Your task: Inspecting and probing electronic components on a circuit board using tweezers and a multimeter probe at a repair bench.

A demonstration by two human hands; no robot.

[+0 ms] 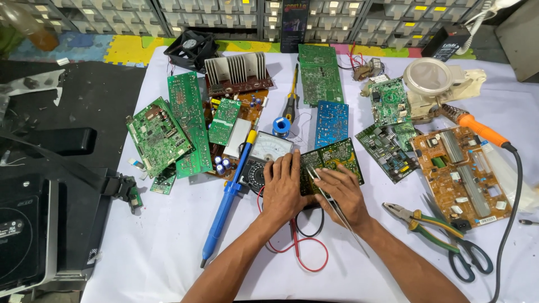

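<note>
Electronics repair workshop: circuit boards [159, 136], soldering iron [477, 127], parts drawers [331, 14].

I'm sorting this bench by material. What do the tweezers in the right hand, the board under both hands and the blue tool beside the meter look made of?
Tweezers: bare metal, judging by the thin silvery, shiny blades in the right hand. Board under the left hand: probably rigid laminate with a glossy green coating. Blue tool: seemingly smooth moulded plastic, uniformly blue.
</note>
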